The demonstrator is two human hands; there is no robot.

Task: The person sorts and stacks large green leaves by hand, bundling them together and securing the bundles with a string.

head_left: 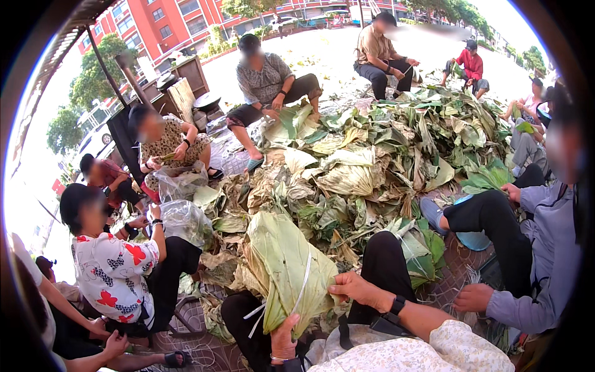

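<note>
Over my lap lies a large folded bundle of pale green dried leaves [282,260], with a white plastic strip [302,282] running across it. My left hand [285,340] is closed round the bundle's lower edge, thumb on top. At the right edge, my right hand [358,290] pinches the leaf between thumb and fingers. Loose white strip ends stick out at the bundle's lower left. Its underside and the fingers beneath it are hidden. Just beyond my knees rises a big heap of similar leaves [409,142], green to brown.
Several people sit around the heap. One in a flowered shirt [114,266] is close on my left beside a clear plastic bag [186,223]. Another in a grey-lilac jacket [551,229] sits at my right, holding green leaves [488,178]. White strips [476,279] lie on the paving there.
</note>
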